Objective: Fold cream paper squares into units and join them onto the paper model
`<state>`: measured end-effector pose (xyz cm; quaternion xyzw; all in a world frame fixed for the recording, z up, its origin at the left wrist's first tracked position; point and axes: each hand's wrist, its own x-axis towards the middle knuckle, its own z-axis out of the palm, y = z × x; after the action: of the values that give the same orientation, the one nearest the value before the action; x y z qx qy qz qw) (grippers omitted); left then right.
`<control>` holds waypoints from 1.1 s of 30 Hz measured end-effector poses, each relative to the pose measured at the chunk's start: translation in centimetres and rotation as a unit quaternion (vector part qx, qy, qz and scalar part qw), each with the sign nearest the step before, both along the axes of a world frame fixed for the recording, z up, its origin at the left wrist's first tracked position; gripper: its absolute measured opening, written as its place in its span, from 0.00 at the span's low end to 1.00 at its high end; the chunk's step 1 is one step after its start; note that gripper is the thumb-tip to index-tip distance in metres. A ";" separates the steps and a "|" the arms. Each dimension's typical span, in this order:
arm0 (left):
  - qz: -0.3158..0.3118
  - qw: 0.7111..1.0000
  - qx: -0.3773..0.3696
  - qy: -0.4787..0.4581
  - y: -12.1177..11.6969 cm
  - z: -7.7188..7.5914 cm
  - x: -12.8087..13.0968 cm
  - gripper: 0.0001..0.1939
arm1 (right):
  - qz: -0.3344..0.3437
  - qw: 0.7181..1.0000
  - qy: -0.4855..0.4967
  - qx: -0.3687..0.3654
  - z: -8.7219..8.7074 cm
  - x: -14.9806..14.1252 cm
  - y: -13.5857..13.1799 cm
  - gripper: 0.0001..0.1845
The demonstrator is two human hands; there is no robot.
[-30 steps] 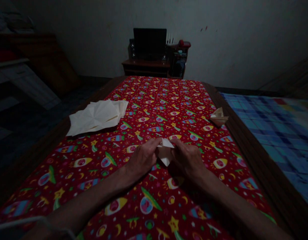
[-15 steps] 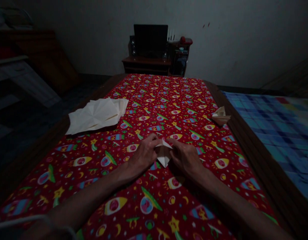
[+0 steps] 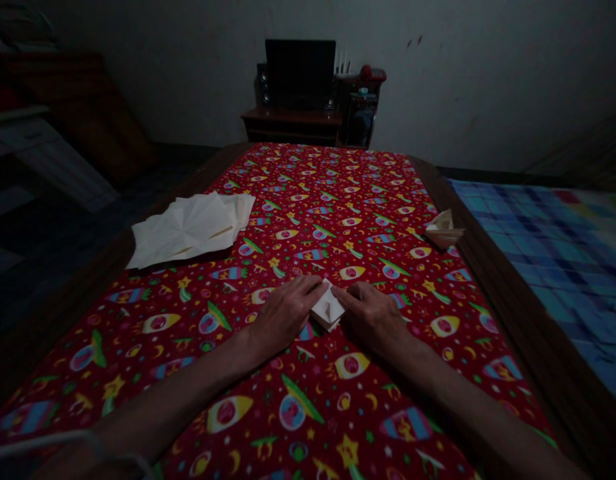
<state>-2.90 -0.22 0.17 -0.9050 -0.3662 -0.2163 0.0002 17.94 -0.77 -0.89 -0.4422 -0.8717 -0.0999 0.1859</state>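
A small piece of folded white paper (image 3: 330, 308) lies on the red patterned cloth (image 3: 298, 360), diamond-shaped with a raised fold in its middle. My left hand (image 3: 288, 308) has its fingers against the upper left edge of the paper. On the other side, my right hand (image 3: 375, 313) is curled, its index finger and thumb at the paper's right edge. Both hands hold the paper between them, close to the cloth. The thumb of my left hand is mostly hidden.
Creased white paper sheets (image 3: 193, 227) are stacked at the left edge. A folded paper piece (image 3: 444, 230) stands near the right edge. Beyond the far end are a monitor (image 3: 301, 72) on a desk and a wall. A blue checked cloth (image 3: 533, 253) spreads to the right.
The paper's raised upper flap now lies flatter, and its shape has gone from a pointed form to a compact diamond. My left fingers have stretched out over its upper edge.
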 end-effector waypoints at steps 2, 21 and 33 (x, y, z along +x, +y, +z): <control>-0.029 0.999 0.018 -0.006 -0.4 0.1 -0.4 0.16 | 0.009 1.000 0.007 0.006 -0.1 0.1 -0.1 0.19; -0.092 0.994 -0.017 -0.049 -1.3 0.5 -1.1 0.12 | 0.168 0.982 0.080 0.013 -0.1 1.2 -1.0 0.12; -0.091 0.995 0.040 0.026 -1.2 0.5 -1.0 0.12 | 0.160 0.949 0.187 -0.196 1.3 0.6 -1.1 0.18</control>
<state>-3.90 -1.46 0.64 -0.9392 -0.2733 -0.2064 0.0262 18.54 -1.90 0.44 -0.3357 -0.8828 0.1882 0.2692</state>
